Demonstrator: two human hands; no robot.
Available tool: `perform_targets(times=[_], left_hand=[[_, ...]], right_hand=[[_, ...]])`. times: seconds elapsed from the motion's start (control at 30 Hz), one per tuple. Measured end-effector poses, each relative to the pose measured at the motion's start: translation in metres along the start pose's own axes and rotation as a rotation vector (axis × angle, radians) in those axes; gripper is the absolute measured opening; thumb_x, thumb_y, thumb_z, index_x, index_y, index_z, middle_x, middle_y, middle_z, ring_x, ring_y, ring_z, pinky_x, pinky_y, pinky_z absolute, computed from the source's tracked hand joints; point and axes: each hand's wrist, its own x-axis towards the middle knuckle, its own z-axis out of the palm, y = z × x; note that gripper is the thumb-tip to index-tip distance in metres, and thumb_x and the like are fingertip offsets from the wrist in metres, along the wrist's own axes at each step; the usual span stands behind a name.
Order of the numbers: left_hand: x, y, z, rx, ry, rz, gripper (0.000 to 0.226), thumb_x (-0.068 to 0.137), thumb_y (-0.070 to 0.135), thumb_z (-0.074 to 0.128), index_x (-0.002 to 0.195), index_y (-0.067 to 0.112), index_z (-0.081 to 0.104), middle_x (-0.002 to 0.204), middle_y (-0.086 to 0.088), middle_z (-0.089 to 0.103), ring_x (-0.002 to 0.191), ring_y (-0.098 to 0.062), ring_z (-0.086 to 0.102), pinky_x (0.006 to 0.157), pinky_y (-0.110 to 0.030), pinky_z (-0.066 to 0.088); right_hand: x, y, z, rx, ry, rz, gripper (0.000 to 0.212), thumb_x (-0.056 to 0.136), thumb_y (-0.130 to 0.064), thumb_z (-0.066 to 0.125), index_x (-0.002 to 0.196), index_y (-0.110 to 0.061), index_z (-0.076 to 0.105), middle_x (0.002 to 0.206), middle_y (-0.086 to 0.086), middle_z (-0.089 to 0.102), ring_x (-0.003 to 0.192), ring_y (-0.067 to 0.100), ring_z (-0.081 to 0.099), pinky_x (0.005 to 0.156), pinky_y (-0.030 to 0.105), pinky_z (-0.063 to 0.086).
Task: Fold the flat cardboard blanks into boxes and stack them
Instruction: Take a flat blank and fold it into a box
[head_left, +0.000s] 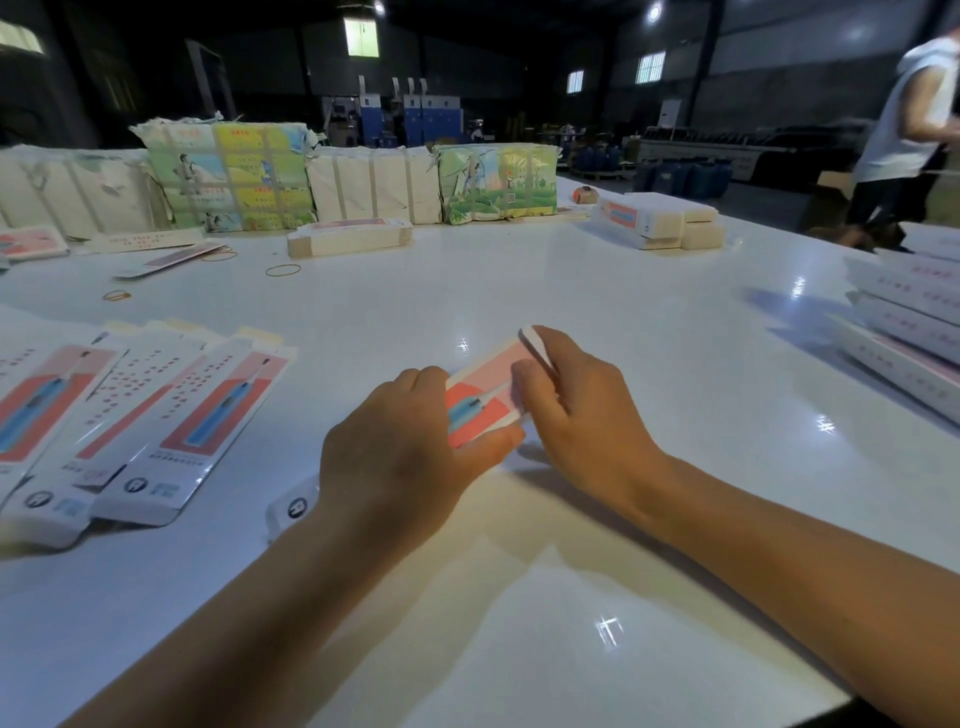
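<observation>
Box (483, 400), pink and white with a blue device printed on it, sits mid-table (597, 291), gripped by both hands. Left hand (410, 441) clamps the near portion; right hand (566, 400) pinches the far end flap. Step appears to be end closure. Next: tuck flap, then stack with the boxes (914, 322) at right.

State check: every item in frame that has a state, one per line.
box in hands: held by both hands, end flap up
left hand: grips box
right hand: pinches end flap
flat blanks: unfolded, fanned at left
finished boxes: folded, stacked at right
paper bundles: strapped
rubber bands: loose on table
</observation>
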Motion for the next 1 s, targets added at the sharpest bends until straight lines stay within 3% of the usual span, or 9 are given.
perform_targets(times=[0.1,0.17,0.2,0.37,0.43,0.63,0.77,0.9,1.0], left_hand=[[-0.001,-0.001,-0.004,0.013,0.003,0.003,0.088,0.051,0.076,0.016,0.116,0.023,0.044,0.102,0.009,0.049,0.082,-0.009,0.043,0.068,-0.021,0.037],[-0.002,-0.001,-0.005,0.001,0.025,0.005,0.093,0.048,0.078,0.011,0.114,0.021,0.045,0.100,0.008,0.051,0.080,-0.010,0.043,0.068,-0.023,0.040],[-0.002,-0.002,-0.006,0.000,0.036,0.008,0.094,0.048,0.078,0.011,0.114,0.021,0.046,0.102,0.007,0.053,0.080,-0.010,0.044,0.067,-0.023,0.041],[-0.002,-0.005,-0.003,-0.003,0.050,0.038,0.089,0.056,0.078,0.019,0.119,0.022,0.048,0.109,0.005,0.059,0.081,-0.009,0.045,0.064,-0.022,0.038],[-0.002,-0.007,-0.003,-0.010,0.061,0.043,0.089,0.057,0.078,0.021,0.118,0.020,0.050,0.108,0.004,0.060,0.081,-0.009,0.045,0.062,-0.022,0.037],[-0.003,-0.006,-0.002,-0.020,0.085,0.076,0.087,0.061,0.075,0.028,0.111,0.011,0.058,0.097,-0.005,0.064,0.073,-0.013,0.047,0.058,-0.021,0.034],[-0.002,-0.005,-0.004,0.055,0.036,0.089,0.086,0.061,0.074,0.028,0.117,0.014,0.054,0.104,-0.003,0.062,0.081,-0.016,0.053,0.063,-0.023,0.040],[-0.002,-0.002,-0.006,0.041,0.050,0.086,0.090,0.058,0.074,0.024,0.115,0.012,0.054,0.103,-0.005,0.061,0.085,-0.022,0.057,0.066,-0.029,0.045],[-0.002,-0.002,-0.006,0.049,0.053,0.081,0.088,0.058,0.073,0.024,0.115,0.013,0.052,0.104,-0.004,0.059,0.086,-0.021,0.056,0.067,-0.029,0.045]], right_hand=[[0.000,-0.005,0.001,0.213,-0.049,0.083,0.023,0.097,-0.042,0.039,0.083,-0.032,0.055,0.076,-0.014,0.064,0.078,0.003,0.064,0.065,0.016,0.051],[0.004,-0.008,0.000,0.416,-0.044,0.199,0.036,0.101,-0.034,0.039,0.076,-0.016,0.059,0.075,-0.001,0.064,0.079,0.021,0.064,0.081,0.043,0.055],[0.005,-0.008,-0.001,0.503,-0.047,0.245,0.038,0.102,-0.028,0.039,0.075,-0.011,0.059,0.073,0.002,0.063,0.078,0.024,0.064,0.085,0.049,0.054],[0.010,-0.006,-0.006,0.737,-0.036,0.367,0.035,0.101,-0.010,0.031,0.091,-0.005,0.064,0.076,0.000,0.068,0.078,0.013,0.068,0.072,0.031,0.057],[0.012,-0.005,-0.007,0.807,-0.014,0.436,0.035,0.101,-0.010,0.031,0.103,-0.020,0.064,0.086,0.000,0.070,0.082,0.014,0.070,0.067,0.029,0.058],[0.011,-0.004,-0.006,0.715,-0.020,0.371,0.045,0.098,-0.002,0.029,0.100,-0.028,0.066,0.094,-0.002,0.067,0.088,0.017,0.068,0.078,0.033,0.058],[0.010,-0.002,-0.006,0.541,0.050,0.317,0.049,0.093,0.001,0.031,0.094,-0.033,0.067,0.101,0.003,0.070,0.099,0.023,0.063,0.088,0.037,0.050],[0.008,-0.002,-0.005,0.493,0.062,0.249,0.044,0.093,-0.006,0.035,0.090,-0.037,0.066,0.101,-0.013,0.071,0.099,0.009,0.064,0.088,0.029,0.049],[0.007,-0.005,-0.003,0.519,0.033,0.230,0.029,0.084,-0.029,0.038,0.087,-0.039,0.065,0.102,-0.012,0.069,0.101,0.013,0.063,0.090,0.031,0.050]])
